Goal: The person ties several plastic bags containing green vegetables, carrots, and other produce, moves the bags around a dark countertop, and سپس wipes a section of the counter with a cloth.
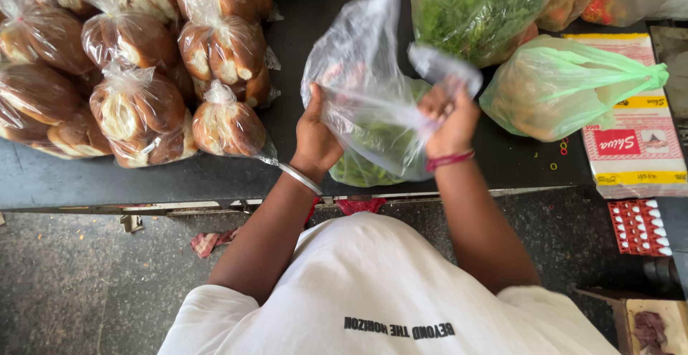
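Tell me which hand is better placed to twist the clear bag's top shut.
Probably the right hand: its fingers already pinch the gathered top of the clear bag, while the left hand grips the bag's side lower down, steadying the green contents on the dark counter.

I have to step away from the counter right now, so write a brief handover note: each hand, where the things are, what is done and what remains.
Left hand: grips the left side of the clear thin plastic bag.
Right hand: pinches the bag's right edge, twisted upward.
The bag rests on the dark counter, green leafy vegetables inside.
Done: greens are in the bag.
Left: the bag's mouth is not yet tied.
Nearby: wrapped brown bread buns on the left, a green plastic bag on the right.
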